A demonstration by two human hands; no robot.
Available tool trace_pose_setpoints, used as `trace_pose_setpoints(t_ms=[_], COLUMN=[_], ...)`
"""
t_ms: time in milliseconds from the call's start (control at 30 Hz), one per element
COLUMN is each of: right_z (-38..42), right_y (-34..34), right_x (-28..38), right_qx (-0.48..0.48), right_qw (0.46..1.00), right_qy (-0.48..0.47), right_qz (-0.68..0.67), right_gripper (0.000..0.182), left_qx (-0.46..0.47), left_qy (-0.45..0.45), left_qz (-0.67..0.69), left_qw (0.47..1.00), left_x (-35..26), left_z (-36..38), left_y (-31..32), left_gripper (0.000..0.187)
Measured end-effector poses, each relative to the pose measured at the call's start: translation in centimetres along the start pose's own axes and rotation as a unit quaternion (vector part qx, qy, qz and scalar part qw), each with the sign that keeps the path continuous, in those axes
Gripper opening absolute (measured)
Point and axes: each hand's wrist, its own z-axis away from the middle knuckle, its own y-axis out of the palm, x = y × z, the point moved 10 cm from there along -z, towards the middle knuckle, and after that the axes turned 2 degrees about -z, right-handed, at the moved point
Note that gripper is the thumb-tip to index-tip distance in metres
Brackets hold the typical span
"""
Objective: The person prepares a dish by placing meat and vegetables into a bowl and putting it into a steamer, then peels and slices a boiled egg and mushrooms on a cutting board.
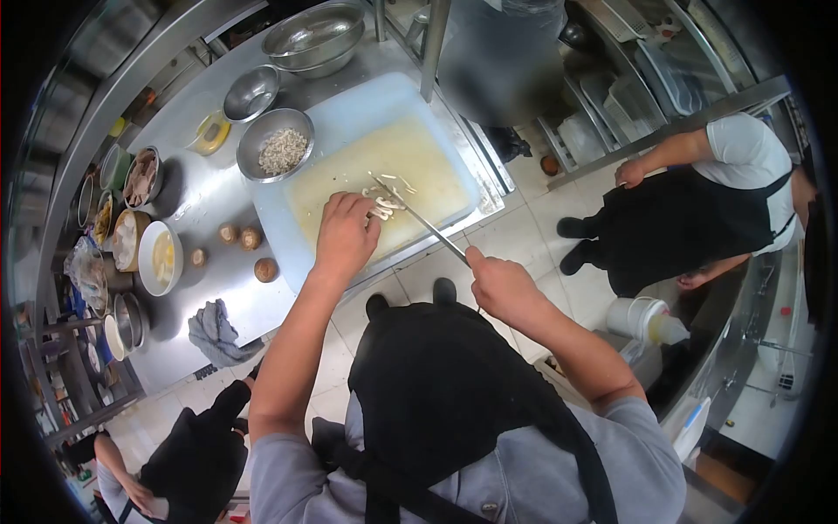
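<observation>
My right hand (pixel 504 286) is wrapped round the handle of a kitchen knife (pixel 430 225), its blade pointing up and left across the cutting board (pixel 445 166). Under the blade lie pale mushroom slices (pixel 384 206), with a few thin strips scattered beyond. My left hand (pixel 346 232) rests on the board with fingers curled against the slices, close to the blade. Several whole brown mushrooms (pixel 250 238) sit on the steel table to the left. A metal bowl (pixel 247 163) of chopped pale pieces (pixel 284 150) stands at the board's upper left corner.
A small metal bowl (pixel 250 93) and a colander (pixel 314 37) stand farther back. On the left are a white bowl (pixel 174 259) and a grey cloth (pixel 218 334). One aproned person (pixel 690 218) stands to the right, another (pixel 188 463) at lower left. Shelving holds trays (pixel 602 100).
</observation>
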Motion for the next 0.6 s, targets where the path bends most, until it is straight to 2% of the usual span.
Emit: trace_pose_setpoints(t_ms=[67,233,333,600], right_z=[0.3,0.8,0.9,1.1], right_y=[0.9,1.1,0.6,-0.2], right_x=[-0.4,-0.3,-0.1,0.4], right_qx=[0.032,0.036,0.029,0.046], right_qw=[0.999,0.999,0.999,0.998], right_qy=[0.025,0.028,0.02,0.017], right_qz=[-0.001,-0.005,0.005,0.044], right_gripper=[0.024,0.023,0.023,0.022], left_qx=[-0.002,-0.025,-0.006,0.031], left_qy=[-0.014,0.078,0.124,0.115], left_qz=[0.03,-0.005,0.005,-0.002], left_qw=[0.999,0.997,0.992,0.993], left_x=[0.4,-1.8,-3.0,-2.6], left_z=[-0.3,-0.2,0.0,0.1], left_y=[0.5,-0.3,0.8,1.8], left_gripper=[0.021,0.02,0.021,0.022])
